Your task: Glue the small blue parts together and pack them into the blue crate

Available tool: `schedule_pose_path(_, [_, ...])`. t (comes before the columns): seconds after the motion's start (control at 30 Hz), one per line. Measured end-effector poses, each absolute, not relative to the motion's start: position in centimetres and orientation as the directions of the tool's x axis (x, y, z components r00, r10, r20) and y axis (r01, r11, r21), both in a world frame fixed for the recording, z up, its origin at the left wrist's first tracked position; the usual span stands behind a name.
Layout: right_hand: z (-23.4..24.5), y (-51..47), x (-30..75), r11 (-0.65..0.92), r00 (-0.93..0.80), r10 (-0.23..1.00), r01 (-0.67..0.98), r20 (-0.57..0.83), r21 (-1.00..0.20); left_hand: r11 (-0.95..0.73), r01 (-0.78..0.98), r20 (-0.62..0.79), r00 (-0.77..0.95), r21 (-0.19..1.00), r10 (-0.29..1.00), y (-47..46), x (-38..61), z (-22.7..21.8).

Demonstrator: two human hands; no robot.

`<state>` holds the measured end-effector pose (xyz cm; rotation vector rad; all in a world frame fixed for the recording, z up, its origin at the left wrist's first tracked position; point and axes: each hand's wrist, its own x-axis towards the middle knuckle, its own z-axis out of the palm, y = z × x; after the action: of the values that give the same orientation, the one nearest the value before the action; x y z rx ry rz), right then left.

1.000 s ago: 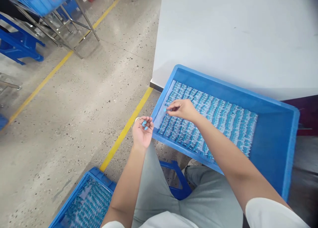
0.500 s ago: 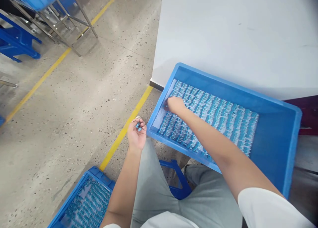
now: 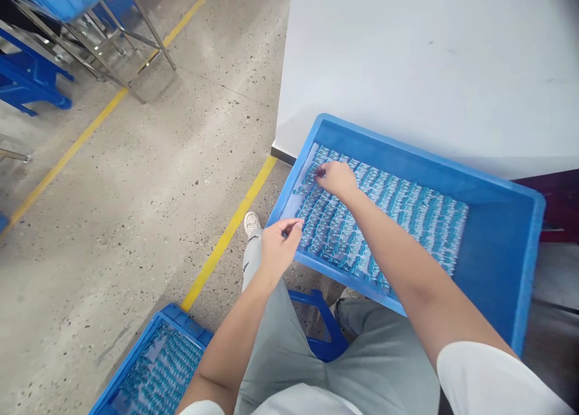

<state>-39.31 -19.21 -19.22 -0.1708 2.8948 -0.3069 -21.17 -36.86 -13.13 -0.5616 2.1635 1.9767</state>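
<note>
A person's right hand (image 3: 337, 178) bent over rows of small blue pieces (image 3: 409, 207) in a large blue bin (image 3: 493, 246), the left hand (image 3: 278, 249) curled at the bin's near left corner, while another bin (image 3: 184, 321) sat lower left.

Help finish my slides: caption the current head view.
Right hand over rows of small blue pieces in a blue plastic crate, left hand by its corner.

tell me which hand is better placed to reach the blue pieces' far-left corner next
Probably the right hand: it is over the blue pieces near that corner, while the left hand is farther back, at the blue tray's near-left corner.
</note>
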Motion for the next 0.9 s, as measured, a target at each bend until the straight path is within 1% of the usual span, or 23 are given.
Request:
schedule_pose_path(0.03, [-19.3, -19.0, -39.4, 0.967, -0.973, -0.136, -0.09, -0.186, -0.237, 0.265, -0.315, -0.285, -0.947, 0.911, -0.147, -36.1, -21.8, -13.5])
schedule_pose_path(0.07, [-19.4, -18.8, -39.5, 0.964, -0.976, -0.139, -0.094, -0.169, -0.25, 0.448, -0.25, -0.225, -0.968, 0.858, -0.109, -35.3, -22.6, -13.9])
schedule_pose_path(0.1, [-19.6, -18.7, -39.5, 0.96, -0.975, -0.149, -0.103, -0.164, -0.259, 0.607, -0.196, -0.202, -0.978, 0.771, -0.06, -34.6, -23.5, -14.5])
schedule_pose_path(0.17, [-19.9, -18.7, -39.6, 0.956, -0.966, -0.176, -0.123, -0.189, -0.265, 0.832, -0.145, -0.259, -0.966, 0.535, -0.001, -33.5, -25.3, -15.7])
schedule_pose_path(0.2, [-20.0, -18.7, -39.6, 0.957, -0.96, -0.185, -0.127, -0.212, -0.262, 0.892, -0.129, -0.307, -0.952, 0.432, 0.011, -33.0, -26.2, -16.3])
schedule_pose_path(0.27, [-20.2, -18.9, -39.5, 0.958, -0.95, -0.191, -0.126, -0.247, -0.258, 0.932, -0.112, -0.352, -0.936, 0.343, 0.017, -32.3, -27.8, -17.4])
schedule_pose_path(0.4, [-20.3, -19.5, -39.3, 0.939, -0.937, -0.238, -0.156, -0.255, -0.305, 0.954, -0.066, -0.366, -0.929, 0.294, 0.049, -31.7, -30.0, -19.2])
schedule_pose_path(0.5, [-20.4, -19.9, -39.1, 0.924, -0.911, -0.29, -0.187, -0.292, -0.334, 0.964, -0.014, -0.384, -0.919, 0.267, 0.093, -31.4, -30.9, -20.0])
schedule_pose_path(0.63, [-20.6, -20.5, -38.8, 0.937, -0.89, -0.289, -0.187, -0.352, -0.296, 0.973, -0.001, -0.398, -0.913, 0.23, 0.094, -31.2, -31.6, -20.5])
schedule_pose_path(0.73, [-20.8, -20.9, -38.5, 0.95, -0.897, -0.265, -0.18, -0.354, -0.257, 0.976, 0.001, -0.394, -0.915, 0.219, 0.089, -31.1, -31.9, -20.6])
schedule_pose_path(0.9, [-20.7, -21.3, -38.3, 0.955, -0.904, -0.252, -0.174, -0.346, -0.241, 0.977, 0.012, -0.396, -0.913, 0.212, 0.097, -30.9, -32.5, -20.9])
